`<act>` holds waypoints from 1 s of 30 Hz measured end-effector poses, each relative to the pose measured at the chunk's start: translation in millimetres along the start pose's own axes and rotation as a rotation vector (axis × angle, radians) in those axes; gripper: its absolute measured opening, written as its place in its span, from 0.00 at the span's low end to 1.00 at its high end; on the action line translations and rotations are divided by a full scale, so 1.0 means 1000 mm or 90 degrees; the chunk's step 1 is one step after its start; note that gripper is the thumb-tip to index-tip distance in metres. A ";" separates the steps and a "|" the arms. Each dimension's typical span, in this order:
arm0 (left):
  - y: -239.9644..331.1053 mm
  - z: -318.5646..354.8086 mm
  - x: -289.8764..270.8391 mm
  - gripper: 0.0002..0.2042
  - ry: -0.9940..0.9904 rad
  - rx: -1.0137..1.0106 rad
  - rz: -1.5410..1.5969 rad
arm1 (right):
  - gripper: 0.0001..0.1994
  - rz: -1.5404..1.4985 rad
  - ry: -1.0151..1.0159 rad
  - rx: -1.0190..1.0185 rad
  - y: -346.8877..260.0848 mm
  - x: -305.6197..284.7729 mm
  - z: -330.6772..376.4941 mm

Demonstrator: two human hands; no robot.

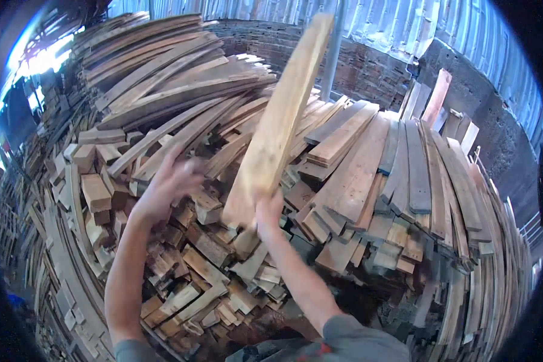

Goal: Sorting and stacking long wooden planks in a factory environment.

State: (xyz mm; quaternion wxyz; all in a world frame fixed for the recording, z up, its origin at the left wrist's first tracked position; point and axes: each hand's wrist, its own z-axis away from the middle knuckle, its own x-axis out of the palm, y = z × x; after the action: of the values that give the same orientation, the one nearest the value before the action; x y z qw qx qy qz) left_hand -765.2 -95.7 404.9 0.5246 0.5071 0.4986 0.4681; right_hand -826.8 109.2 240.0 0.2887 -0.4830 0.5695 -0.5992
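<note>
My right hand (269, 212) is closed around the near end of a long pale wooden plank (280, 114). The plank tilts up and away, its far end rising above the stacks toward the back wall. To the left, my left hand (170, 184) is raised over the woodpile, somewhat blurred, with its fingers apart and nothing in it. Beneath both hands lie several short timber offcuts (202, 274) in a jumbled heap. Part of my right hand's grip is hidden behind the plank's end.
Long boards (157, 66) are stacked high at the back left. More flat planks (413, 169) lean and fan out on the right. Squared timber blocks (95, 192) stick out at the left. Behind stand a brick wall (368, 69), corrugated metal sheets (380, 24) and a metal post (332, 66).
</note>
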 end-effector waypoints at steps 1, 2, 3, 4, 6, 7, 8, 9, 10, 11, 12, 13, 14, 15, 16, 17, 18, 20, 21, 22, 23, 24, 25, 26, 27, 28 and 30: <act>-0.038 0.015 -0.029 0.37 0.005 -0.014 0.037 | 0.24 0.011 0.018 -0.031 0.002 0.015 -0.035; -0.074 0.021 -0.032 0.37 0.032 -0.037 0.065 | 0.27 0.065 0.067 -0.008 0.023 0.008 -0.087; -0.113 0.025 -0.034 0.38 0.061 -0.064 0.093 | 0.31 0.117 0.117 0.017 0.041 -0.004 -0.122; -0.156 0.060 -0.082 0.35 0.146 -0.114 0.042 | 0.27 0.106 -0.032 0.034 0.044 0.040 -0.075; -0.211 0.107 -0.119 0.32 0.262 -0.158 0.014 | 0.23 0.192 -0.218 0.027 0.068 0.060 0.005; -0.234 0.119 -0.120 0.30 0.309 -0.165 0.026 | 0.25 0.300 -0.309 -0.019 0.100 0.042 0.047; -0.258 0.151 -0.149 0.29 0.355 -0.231 -0.041 | 0.43 0.230 -0.539 0.168 0.082 0.046 0.110; -0.277 0.155 -0.152 0.29 0.362 -0.277 -0.094 | 0.39 0.293 -0.573 0.099 0.090 0.019 0.134; -0.293 0.152 -0.137 0.27 0.394 -0.172 -0.108 | 0.36 0.354 -0.608 0.028 0.097 0.000 0.145; -0.317 0.156 -0.145 0.26 0.384 -0.163 -0.151 | 0.32 0.380 -0.600 -0.062 0.083 -0.006 0.154; -0.339 0.162 -0.159 0.25 0.374 -0.157 -0.195 | 0.27 0.401 -0.589 -0.151 0.067 -0.018 0.158; -0.327 0.141 -0.125 0.25 0.317 -0.152 -0.198 | 0.20 0.468 -0.451 -0.255 0.048 -0.046 0.142; -0.332 0.136 -0.126 0.22 0.321 -0.140 -0.198 | 0.17 0.469 -0.421 -0.357 0.020 -0.060 0.121; -0.343 0.129 -0.129 0.19 0.326 -0.129 -0.200 | 0.15 0.523 -0.310 -0.515 -0.005 -0.065 0.107; -0.347 0.114 -0.124 0.19 0.329 -0.105 -0.156 | 0.16 0.645 -0.220 -0.555 -0.027 -0.076 0.090; -0.346 0.094 -0.111 0.19 0.324 -0.079 -0.105 | 0.24 0.776 -0.157 -0.543 -0.043 -0.096 0.067; -0.337 0.067 -0.091 0.20 0.310 -0.138 -0.047 | 0.30 0.887 -0.115 -0.510 -0.048 -0.121 0.041; -0.322 0.021 -0.063 0.20 0.288 -0.199 0.070 | 0.35 0.990 -0.073 -0.471 -0.044 -0.153 0.003; -0.322 0.002 -0.058 0.19 0.283 -0.201 0.130 | 0.39 1.020 -0.115 -0.398 -0.040 -0.159 -0.009; -0.325 -0.017 -0.055 0.18 0.271 -0.186 0.176 | 0.44 1.048 -0.157 -0.326 -0.034 -0.166 -0.022; -0.324 -0.038 -0.049 0.16 0.256 -0.168 0.224 | 0.46 1.051 -0.187 -0.305 -0.019 -0.176 -0.032; -0.317 -0.059 -0.040 0.14 0.285 -0.174 0.282 | 0.46 1.043 -0.188 -0.313 -0.016 -0.174 -0.033; -0.311 -0.078 -0.036 0.14 0.289 -0.165 0.280 | 0.47 1.068 -0.197 -0.300 -0.013 -0.173 -0.031; -0.308 -0.103 -0.027 0.13 0.281 -0.179 0.310 | 0.47 1.098 -0.199 -0.288 -0.016 -0.175 -0.032; -0.307 -0.125 -0.022 0.13 0.276 -0.196 0.335 | 0.48 1.088 -0.208 -0.253 -0.016 -0.179 -0.032; -0.306 -0.151 -0.014 0.15 0.328 -0.202 0.297 | 0.48 1.083 -0.202 -0.258 -0.017 -0.180 -0.037; -0.319 -0.197 -0.013 0.19 0.355 -0.226 0.303 | 0.47 1.086 -0.219 -0.235 -0.019 -0.177 -0.033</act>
State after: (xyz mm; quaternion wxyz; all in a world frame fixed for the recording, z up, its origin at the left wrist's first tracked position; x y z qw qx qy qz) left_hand -966.8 -111.1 89.3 0.3259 0.3635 0.4016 0.7748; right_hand -788.0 285.2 218.1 0.6359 -0.0164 0.7716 0.0018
